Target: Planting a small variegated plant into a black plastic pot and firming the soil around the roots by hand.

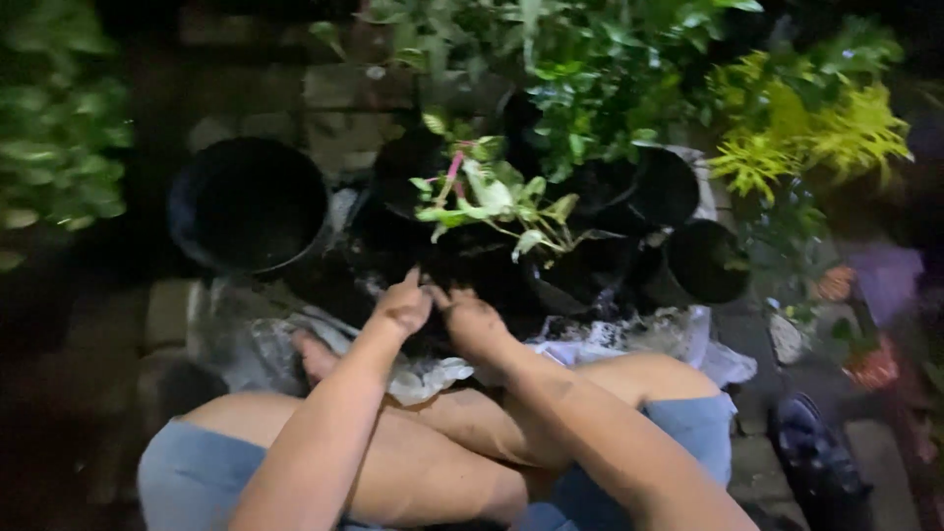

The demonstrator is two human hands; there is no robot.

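Observation:
My left hand [403,305] and my right hand [470,320] are side by side, fingers curled down into dark soil at the near rim of a black plastic grow bag [472,265]. A small plant with pale green leaves and a pinkish stem [487,202] stands in that bag just beyond my fingers. Both hands look soiled. Whether either hand grips soil or the bag's edge is hidden in the dark. My bent bare knees and blue shorts [688,423] fill the lower frame.
A large empty black pot [246,202] sits at the left. Several more black grow bags [703,261] cluster right of the plant. White plastic sheeting [678,339] lies under them. Leafy green shrubs [590,79] and yellow-green foliage [806,128] stand behind. A dark sandal [816,457] lies at the right.

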